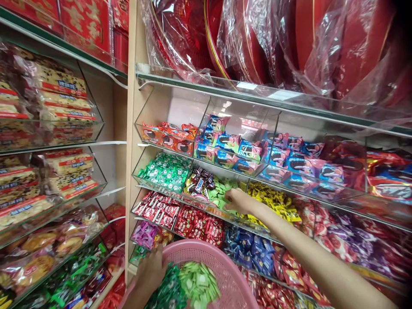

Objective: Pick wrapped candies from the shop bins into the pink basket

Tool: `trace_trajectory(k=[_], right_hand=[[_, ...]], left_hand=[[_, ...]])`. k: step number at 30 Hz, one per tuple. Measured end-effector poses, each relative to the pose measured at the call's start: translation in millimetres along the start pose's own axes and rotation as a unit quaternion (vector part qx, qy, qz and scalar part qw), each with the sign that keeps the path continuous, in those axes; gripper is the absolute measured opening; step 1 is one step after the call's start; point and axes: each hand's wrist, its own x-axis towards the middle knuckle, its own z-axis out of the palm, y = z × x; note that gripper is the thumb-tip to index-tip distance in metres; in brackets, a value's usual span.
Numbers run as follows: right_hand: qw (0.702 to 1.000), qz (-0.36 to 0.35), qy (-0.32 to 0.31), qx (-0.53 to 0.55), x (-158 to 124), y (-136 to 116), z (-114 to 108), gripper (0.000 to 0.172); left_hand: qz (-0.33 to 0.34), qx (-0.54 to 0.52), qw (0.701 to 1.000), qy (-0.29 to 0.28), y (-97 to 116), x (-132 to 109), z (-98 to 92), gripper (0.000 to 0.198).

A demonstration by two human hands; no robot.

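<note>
My left hand (152,267) is closed over the left rim of a pink plastic basket (233,274). Inside the basket lie dark green wrapped candies (167,289) and, beside them, a heap of light green wrapped candies (198,283). My right hand (237,201) reaches into a clear shelf bin, its fingers bent down among more light green candies (220,189). What those fingers hold, if anything, is hidden. Just left of them in the bins are Snickers bars (200,182), and yellow wrapped candies (273,199) lie to the right.
Clear dividers split the shelves into bins. Green candies (165,169), red KitKat packets (157,208) and blue candies (249,244) surround the right hand's bin. Above run blue cookie packs (225,143) and a glass shelf edge (257,94). Packaged biscuits (64,101) fill the left shelves.
</note>
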Motion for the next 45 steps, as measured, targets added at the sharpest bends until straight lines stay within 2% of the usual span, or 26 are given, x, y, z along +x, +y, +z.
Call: trace_trajectory(k=[3, 5, 10, 15, 19, 25, 33, 36, 42, 45], right_hand=[[0.999, 0.041, -0.016, -0.017, 1, -6, 1, 0.018], [0.999, 0.041, -0.021, -0.022, 2, -9, 2, 0.016], [1.000, 0.019, -0.017, -0.011, 4, -2, 0, 0.013], [0.998, -0.031, 0.005, 0.051, 10, 7, -1, 0.023], [0.998, -0.048, 0.010, 0.046, 12, 8, 4, 0.028], [1.000, -0.004, -0.012, -0.003, 7, 6, 1, 0.018], [0.996, -0.089, -0.005, 0.017, -1, 6, 4, 0.007], [0.996, -0.086, -0.005, 0.011, -2, 7, 0, 0.005], [0.995, -0.083, 0.048, 0.009, 4, 22, -25, 0.009], [0.994, -0.100, -0.021, 0.043, 6, 22, -29, 0.009]], left_hand=[[-0.002, 0.003, 1.000, -0.006, 1, -2, -2.8, 0.042], [-0.003, 0.005, 1.000, -0.008, 1, -2, -4.1, 0.041], [-0.002, 0.013, 1.000, -0.005, 0, -1, -4.9, 0.041], [0.002, 0.003, 1.000, 0.004, 2, 2, -4.9, 0.039], [-0.005, -0.005, 1.000, -0.001, 1, 4, -5.0, 0.038], [-0.006, -0.014, 1.000, 0.007, -4, 5, -3.6, 0.039], [-0.009, -0.012, 1.000, 0.012, -5, 7, -4.9, 0.039], [-0.010, -0.018, 1.000, 0.004, -5, 8, -6.0, 0.037], [-0.006, -0.019, 1.000, 0.007, -6, 8, -4.7, 0.037], [-0.014, -0.018, 1.000, 0.005, -8, 8, -4.4, 0.038]])
